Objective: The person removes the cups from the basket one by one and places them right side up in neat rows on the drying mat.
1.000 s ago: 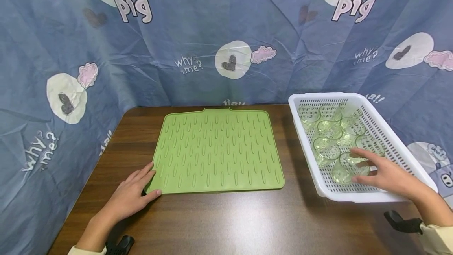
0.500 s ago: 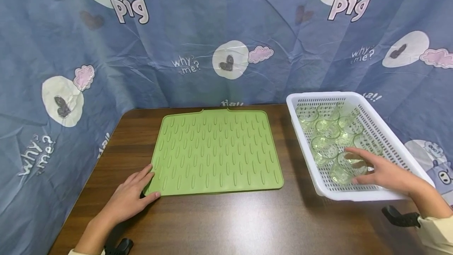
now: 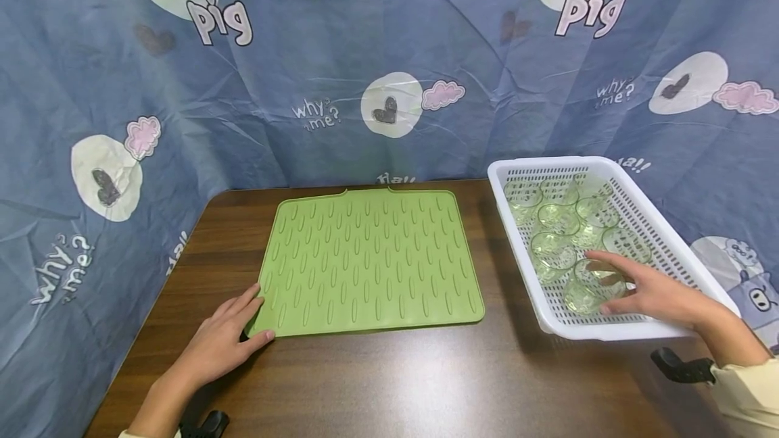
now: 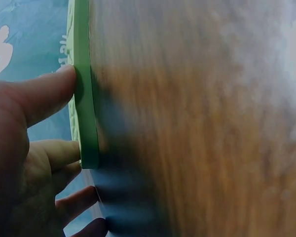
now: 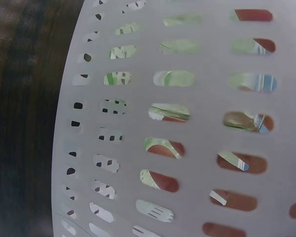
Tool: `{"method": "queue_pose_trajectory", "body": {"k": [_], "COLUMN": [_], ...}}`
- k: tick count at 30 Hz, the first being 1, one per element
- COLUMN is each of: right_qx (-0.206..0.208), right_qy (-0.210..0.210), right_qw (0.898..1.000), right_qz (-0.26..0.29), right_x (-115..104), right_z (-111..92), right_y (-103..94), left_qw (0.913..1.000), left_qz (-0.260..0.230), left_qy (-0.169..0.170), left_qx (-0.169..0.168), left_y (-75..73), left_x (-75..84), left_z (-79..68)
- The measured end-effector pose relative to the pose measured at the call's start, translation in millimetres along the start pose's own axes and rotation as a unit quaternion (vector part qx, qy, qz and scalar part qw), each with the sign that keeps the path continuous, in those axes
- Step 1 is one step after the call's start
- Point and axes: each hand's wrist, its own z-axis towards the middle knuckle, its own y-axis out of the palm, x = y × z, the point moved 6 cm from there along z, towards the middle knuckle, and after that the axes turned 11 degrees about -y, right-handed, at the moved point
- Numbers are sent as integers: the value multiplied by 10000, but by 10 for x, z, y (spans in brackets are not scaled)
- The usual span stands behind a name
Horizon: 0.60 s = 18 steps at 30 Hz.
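We see several glasses (image 3: 552,251), clear with a pale green tint and round rims, clustered inside a white plastic basket (image 3: 608,331) at the right of the table. Our right hand (image 3: 654,296) reaches over the basket's near side to the nearest glass (image 3: 581,295), thumb and forefinger parted in a wide curve about it; whether it grips that glass, we cannot tell. From the right wrist we mostly see the basket's slotted wall, with green glints through the slots.

Our left hand (image 3: 224,335) rests at the near left corner of a green mat (image 3: 371,262), fingers loosely extended, thumb touching the edge, gripping nothing. The mat is patterned with rows of slim raised ovals.

Beneath everything we have a dark brown wood-grain table (image 3: 365,384), a bright glare near its front. Behind hangs a creased blue cloth (image 3: 304,53) printed with "pig", "why me?", hearts and pink clouds. We wear pale sleeves (image 3: 745,391) and black wrist straps (image 3: 681,366).
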Motion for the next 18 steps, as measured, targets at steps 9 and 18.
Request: {"method": "queue_pose_trajectory", "body": {"k": [9,18], "right_qx": [101,418], "right_qy": [363,395], "right_qw": [9975,9968], "right_qz": [-602,-562], "right_x": [-23,-58], "right_z": [13,27], "right_y": [-23,-63], "left_qw": [10000,10000], "left_qz": [-22,-48], "left_qy": [-26,-15], "left_qx": [-19,-8], "left_y": [-4,-11], "left_x": [9,11], "left_z": [-14,-1]}}
